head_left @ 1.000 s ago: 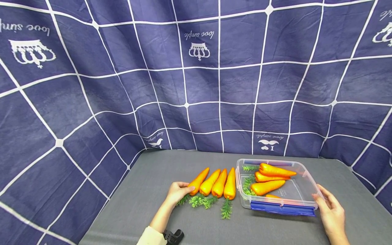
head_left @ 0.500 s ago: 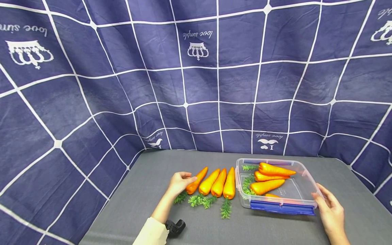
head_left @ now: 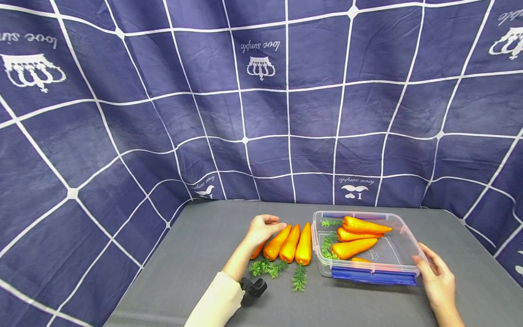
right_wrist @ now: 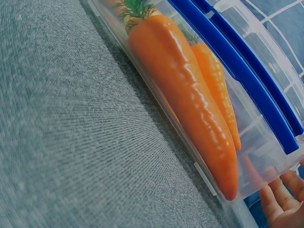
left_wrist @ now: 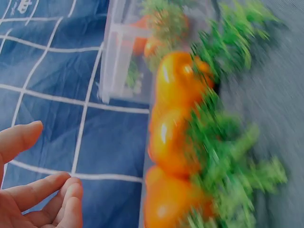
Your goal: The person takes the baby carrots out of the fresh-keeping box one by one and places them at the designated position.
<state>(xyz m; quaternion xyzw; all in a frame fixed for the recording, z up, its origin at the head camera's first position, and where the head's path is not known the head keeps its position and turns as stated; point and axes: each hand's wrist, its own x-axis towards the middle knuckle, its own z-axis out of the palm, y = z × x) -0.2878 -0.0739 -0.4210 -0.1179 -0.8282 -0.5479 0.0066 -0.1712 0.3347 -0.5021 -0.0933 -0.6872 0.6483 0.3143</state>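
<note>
My left hand (head_left: 263, 230) hovers above the row of orange carrots with green tops. Its thumb and fingers are apart with nothing between them, as the left wrist view shows. The leftmost carrot (head_left: 257, 250) is mostly hidden by the hand. Beside it lie a second carrot (head_left: 278, 243), a third carrot (head_left: 290, 244) and a fourth carrot (head_left: 303, 245). To their right stands a clear plastic box (head_left: 392, 261) with a blue latch, several carrots inside. My right hand (head_left: 439, 277) holds the box at its near right corner, fingers against the outer wall in the right wrist view.
The grey table (head_left: 196, 245) extends left of the carrots and in front of the box. A blue cloth (head_left: 220, 113) with white lines hangs behind and at the left. Another blue latch (head_left: 363, 215) sits at the box's far side.
My left hand has moved right and farther from me, off the leftmost carrot's thick end to over the neighbouring carrots. The right hand and the box keep their places.
</note>
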